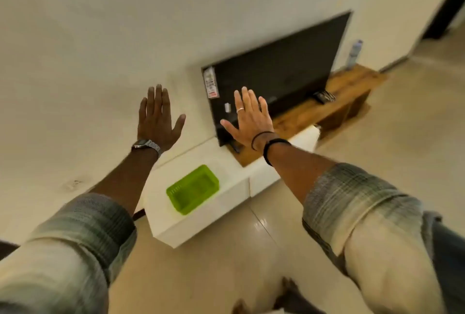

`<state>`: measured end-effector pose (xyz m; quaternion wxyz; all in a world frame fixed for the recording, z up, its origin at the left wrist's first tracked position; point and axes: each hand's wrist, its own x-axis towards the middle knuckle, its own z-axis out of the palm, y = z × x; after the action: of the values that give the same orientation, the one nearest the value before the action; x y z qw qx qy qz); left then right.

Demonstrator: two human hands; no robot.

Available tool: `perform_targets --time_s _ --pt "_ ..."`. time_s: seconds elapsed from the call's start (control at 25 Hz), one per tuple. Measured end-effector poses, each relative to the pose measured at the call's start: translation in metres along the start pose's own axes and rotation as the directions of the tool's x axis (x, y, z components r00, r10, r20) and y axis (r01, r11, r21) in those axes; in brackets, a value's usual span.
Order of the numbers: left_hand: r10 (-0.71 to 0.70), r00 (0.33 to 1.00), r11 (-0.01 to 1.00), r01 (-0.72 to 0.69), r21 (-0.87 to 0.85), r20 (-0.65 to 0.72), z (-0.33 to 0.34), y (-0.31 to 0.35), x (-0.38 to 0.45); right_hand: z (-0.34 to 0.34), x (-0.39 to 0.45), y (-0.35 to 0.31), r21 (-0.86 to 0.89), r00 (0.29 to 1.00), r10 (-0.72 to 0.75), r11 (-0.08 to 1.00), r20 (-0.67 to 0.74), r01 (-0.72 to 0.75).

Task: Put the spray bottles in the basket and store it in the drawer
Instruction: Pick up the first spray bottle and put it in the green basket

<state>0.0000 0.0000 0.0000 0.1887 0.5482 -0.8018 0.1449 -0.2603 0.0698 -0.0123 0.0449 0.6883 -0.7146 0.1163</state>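
Observation:
A bright green plastic basket (192, 189) stands empty on the white low cabinet (226, 203), near its left end. Both my arms are stretched forward above it. My left hand (157, 118) is held up flat with the fingers spread, in front of the wall, holding nothing. My right hand (247, 117) is also flat and spread, in front of the television's lower left corner, empty. No spray bottle shows clearly; a clear bottle (354, 53) stands far off on the wooden end of the unit. The cabinet's front panels are shut.
A black television (276, 72) stands on the wooden top (327, 107) of the unit against the cream wall. A remote (324, 96) lies to its right. The tiled floor (239, 250) spreads in front, with my bare feet (286, 296) at the bottom.

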Motion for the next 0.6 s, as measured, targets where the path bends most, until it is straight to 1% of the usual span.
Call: perform_targets --time_s 0.04,0.08,0.16,0.24,0.36,0.48,0.6 --pt "0.042 0.998 0.998 -0.039 -0.048 0.054 0.022 0.033 -0.006 0.011 -0.022 0.022 -0.015 0.995 0.076 0.997 0.060 -0.075" --pt "0.076 0.987 0.993 -0.061 -0.104 0.143 0.037 0.065 -0.012 0.022 -0.042 0.044 -0.009 0.988 0.128 0.992 0.086 -0.128" --pt "0.149 0.945 0.976 -0.094 -0.194 0.293 0.071 0.141 -0.042 0.053 -0.099 0.092 -0.034 0.961 0.244 0.970 0.133 -0.242" --pt "0.220 0.905 0.959 -0.134 -0.249 0.365 0.095 0.202 -0.072 0.071 -0.147 0.134 -0.040 0.927 0.326 0.945 0.186 -0.324" --pt "0.381 0.800 0.917 -0.261 -0.302 0.464 0.119 0.300 -0.106 0.080 -0.219 0.205 -0.084 0.832 0.488 0.871 0.265 -0.484" --pt "0.526 0.693 0.846 -0.372 -0.382 0.492 0.132 0.393 -0.122 0.083 -0.291 0.273 -0.133 0.724 0.633 0.771 0.276 -0.623" --pt "0.633 0.621 0.771 -0.453 -0.448 0.462 0.140 0.470 -0.123 0.079 -0.346 0.327 -0.168 0.632 0.724 0.684 0.275 -0.710"
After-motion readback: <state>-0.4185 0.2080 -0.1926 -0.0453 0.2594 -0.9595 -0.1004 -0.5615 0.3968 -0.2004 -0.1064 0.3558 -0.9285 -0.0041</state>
